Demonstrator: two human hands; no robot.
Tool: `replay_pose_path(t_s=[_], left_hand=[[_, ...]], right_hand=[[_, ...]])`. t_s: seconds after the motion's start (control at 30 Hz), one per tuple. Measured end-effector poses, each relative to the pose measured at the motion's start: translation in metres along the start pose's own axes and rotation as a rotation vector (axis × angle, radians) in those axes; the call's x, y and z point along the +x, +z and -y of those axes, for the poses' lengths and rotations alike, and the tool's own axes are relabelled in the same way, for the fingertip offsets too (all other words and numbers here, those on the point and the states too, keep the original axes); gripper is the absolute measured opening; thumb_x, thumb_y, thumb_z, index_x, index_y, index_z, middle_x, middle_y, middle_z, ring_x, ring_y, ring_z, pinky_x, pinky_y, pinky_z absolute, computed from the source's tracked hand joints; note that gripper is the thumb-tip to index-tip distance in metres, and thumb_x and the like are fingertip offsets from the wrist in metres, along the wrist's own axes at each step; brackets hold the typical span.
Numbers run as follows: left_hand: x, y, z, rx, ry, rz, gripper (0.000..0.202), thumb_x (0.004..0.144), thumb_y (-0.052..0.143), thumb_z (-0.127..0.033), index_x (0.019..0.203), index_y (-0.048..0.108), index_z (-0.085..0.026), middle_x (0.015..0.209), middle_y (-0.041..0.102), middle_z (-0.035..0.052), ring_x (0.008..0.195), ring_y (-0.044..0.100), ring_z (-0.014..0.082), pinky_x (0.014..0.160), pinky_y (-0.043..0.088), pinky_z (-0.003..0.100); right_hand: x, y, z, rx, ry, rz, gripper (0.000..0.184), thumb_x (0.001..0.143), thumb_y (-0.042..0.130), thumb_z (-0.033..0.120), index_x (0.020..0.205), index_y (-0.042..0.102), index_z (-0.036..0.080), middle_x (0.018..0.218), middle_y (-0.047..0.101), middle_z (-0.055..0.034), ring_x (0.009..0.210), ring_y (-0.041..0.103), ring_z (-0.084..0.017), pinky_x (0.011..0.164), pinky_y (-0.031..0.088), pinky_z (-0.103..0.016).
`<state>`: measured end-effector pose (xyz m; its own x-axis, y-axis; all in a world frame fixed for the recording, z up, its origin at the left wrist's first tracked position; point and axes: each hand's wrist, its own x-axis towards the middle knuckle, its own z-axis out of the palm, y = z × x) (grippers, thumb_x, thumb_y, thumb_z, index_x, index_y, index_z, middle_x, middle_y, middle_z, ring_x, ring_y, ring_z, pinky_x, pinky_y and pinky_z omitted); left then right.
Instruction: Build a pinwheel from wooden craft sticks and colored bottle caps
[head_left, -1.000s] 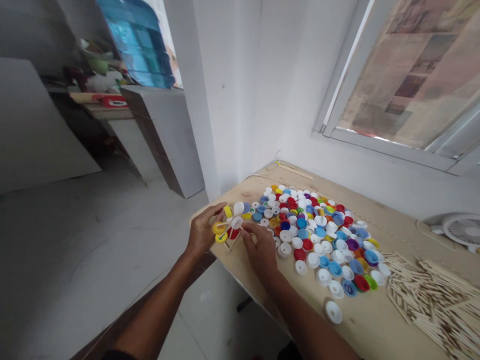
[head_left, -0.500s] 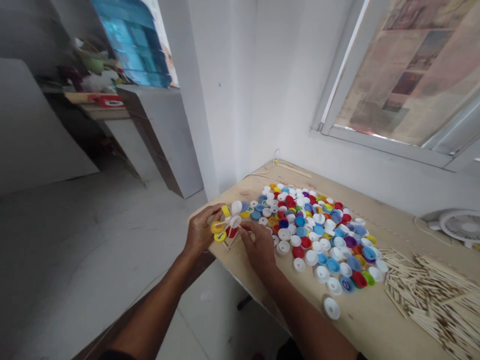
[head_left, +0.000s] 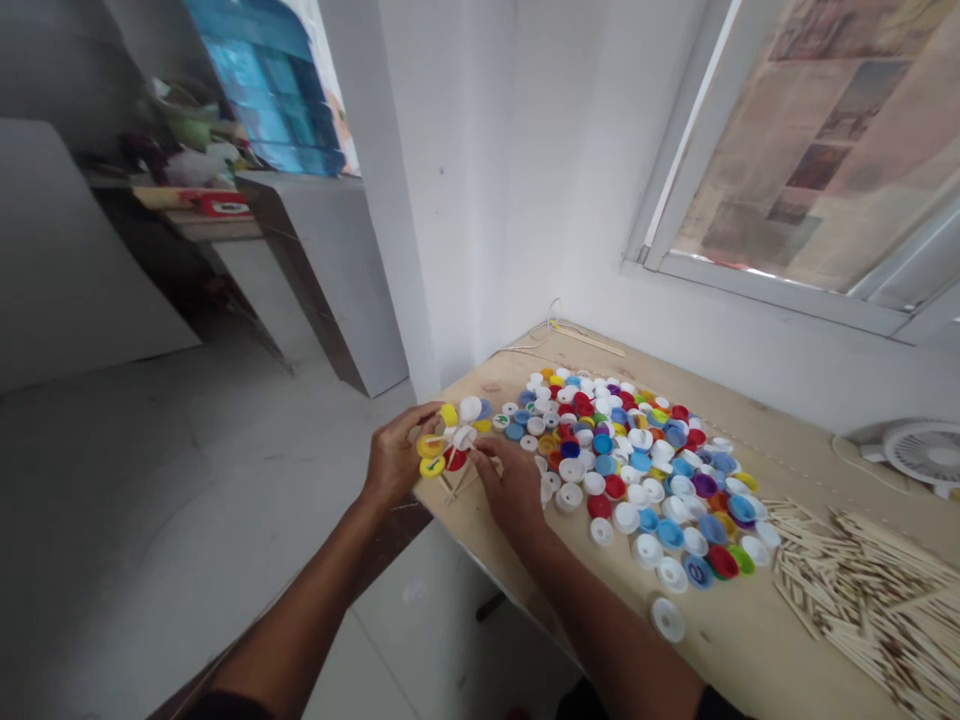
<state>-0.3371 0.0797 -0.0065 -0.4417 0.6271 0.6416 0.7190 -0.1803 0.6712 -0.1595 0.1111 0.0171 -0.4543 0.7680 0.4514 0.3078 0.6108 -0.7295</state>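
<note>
A small assembly of plastic bottle caps (head_left: 460, 438) joined with thin wooden sticks hangs over the table's near left corner. It has white, yellow and red caps. My left hand (head_left: 394, 455) is closed on its left side, by a yellow cap (head_left: 429, 446); the fingers are partly hidden behind it. My right hand (head_left: 516, 488) pinches at the assembly's right side, beside a white cap, where a pale stick meets the fingertips. Exactly what lies between these fingertips is too small to tell. A red cap (head_left: 454, 460) shows below the white one.
Many loose caps (head_left: 630, 465) in mixed colours spread across the wooden table (head_left: 517, 590). A pile of wooden sticks (head_left: 862, 590) lies at the right. Behind it stands a white fan (head_left: 926, 452). Cords and sticks (head_left: 589, 342) lie by the wall.
Both hands and the cap assembly have shifted slightly left. The assembly has turned a little, and the right fingertips sit slightly higher against it.
</note>
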Motion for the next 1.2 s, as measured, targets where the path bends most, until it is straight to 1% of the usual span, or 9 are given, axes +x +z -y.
replay_pose_path(t_s=[0.2, 0.33, 0.63, 0.8, 0.9, 1.0, 1.07, 1.13, 1.2], left_hand=[[0.005, -0.002, 0.010, 0.007, -0.014, -0.006, 0.026, 0.082, 0.057, -0.037, 0.096, 0.071, -0.019, 0.095, 0.075, 0.0053, 0.084, 0.070, 0.0203, 0.074, 0.056, 0.030], [0.005, -0.002, 0.014, 0.015, -0.033, -0.002, 0.027, 0.081, 0.057, -0.037, 0.096, 0.071, -0.019, 0.095, 0.075, 0.0056, 0.086, 0.070, 0.0207, 0.074, 0.056, 0.029], [0.001, -0.004, 0.007, 0.022, -0.099, 0.023, 0.035, 0.081, 0.055, -0.040, 0.104, 0.069, -0.018, 0.104, 0.074, 0.0067, 0.091, 0.069, 0.0221, 0.082, 0.055, 0.033], [-0.008, -0.009, 0.004, 0.032, -0.168, 0.012, 0.038, 0.081, 0.054, -0.041, 0.110, 0.067, -0.019, 0.108, 0.073, 0.0064, 0.092, 0.069, 0.0223, 0.086, 0.054, 0.037], [-0.013, -0.010, 0.002, 0.033, -0.206, -0.004, 0.038, 0.081, 0.053, -0.041, 0.108, 0.067, -0.019, 0.108, 0.073, 0.0068, 0.092, 0.070, 0.0224, 0.086, 0.054, 0.037], [-0.016, -0.011, -0.001, 0.038, -0.245, -0.049, 0.037, 0.080, 0.051, -0.041, 0.103, 0.068, -0.018, 0.106, 0.073, 0.0076, 0.091, 0.070, 0.0228, 0.084, 0.056, 0.036], [-0.021, -0.014, -0.003, 0.052, -0.284, -0.109, 0.037, 0.080, 0.050, -0.042, 0.102, 0.068, -0.018, 0.105, 0.074, 0.0080, 0.093, 0.070, 0.0240, 0.085, 0.055, 0.038], [-0.034, -0.020, -0.005, 0.078, -0.345, -0.199, 0.039, 0.081, 0.047, -0.042, 0.104, 0.066, -0.016, 0.108, 0.072, 0.0110, 0.099, 0.067, 0.0266, 0.090, 0.052, 0.042], [-0.059, -0.027, -0.011, 0.104, -0.418, -0.279, 0.041, 0.082, 0.045, -0.043, 0.106, 0.063, -0.015, 0.110, 0.071, 0.0137, 0.104, 0.065, 0.0294, 0.093, 0.049, 0.047]], right_hand=[[0.009, 0.007, -0.002, -0.005, -0.004, 0.001, 0.012, 0.088, 0.057, 0.022, 0.087, 0.070, 0.022, 0.089, 0.074, -0.0009, 0.084, 0.066, -0.017, 0.078, 0.044, -0.027], [0.011, 0.008, -0.002, 0.003, -0.010, 0.006, 0.012, 0.088, 0.058, 0.021, 0.089, 0.070, 0.021, 0.091, 0.074, -0.0011, 0.087, 0.066, -0.016, 0.080, 0.043, -0.026], [0.011, 0.005, -0.002, 0.022, 0.001, 0.004, 0.011, 0.087, 0.059, 0.023, 0.089, 0.070, 0.022, 0.091, 0.074, -0.0006, 0.086, 0.066, -0.017, 0.080, 0.044, -0.027], [0.004, -0.004, 0.001, 0.016, 0.052, -0.052, 0.018, 0.090, 0.052, 0.026, 0.092, 0.069, 0.021, 0.095, 0.073, -0.0045, 0.091, 0.065, -0.021, 0.084, 0.043, -0.032], [0.000, -0.009, 0.006, 0.022, 0.065, -0.096, 0.022, 0.091, 0.049, 0.029, 0.094, 0.069, 0.019, 0.098, 0.072, -0.0073, 0.094, 0.064, -0.023, 0.086, 0.043, -0.035], [-0.004, -0.014, 0.015, 0.037, 0.069, -0.144, 0.024, 0.092, 0.048, 0.029, 0.094, 0.068, 0.018, 0.099, 0.072, -0.0089, 0.095, 0.064, -0.024, 0.087, 0.045, -0.038], [-0.014, -0.018, 0.022, 0.050, 0.078, -0.177, 0.025, 0.093, 0.045, 0.030, 0.098, 0.067, 0.018, 0.100, 0.071, -0.0094, 0.096, 0.064, -0.024, 0.087, 0.046, -0.038], [-0.033, -0.023, 0.028, 0.068, 0.083, -0.193, 0.026, 0.095, 0.043, 0.029, 0.102, 0.065, 0.019, 0.099, 0.071, -0.0083, 0.094, 0.065, -0.023, 0.083, 0.050, -0.036], [-0.061, -0.030, 0.032, 0.079, 0.073, -0.179, 0.024, 0.096, 0.041, 0.028, 0.105, 0.063, 0.022, 0.099, 0.071, -0.0060, 0.093, 0.065, -0.021, 0.080, 0.052, -0.033]])
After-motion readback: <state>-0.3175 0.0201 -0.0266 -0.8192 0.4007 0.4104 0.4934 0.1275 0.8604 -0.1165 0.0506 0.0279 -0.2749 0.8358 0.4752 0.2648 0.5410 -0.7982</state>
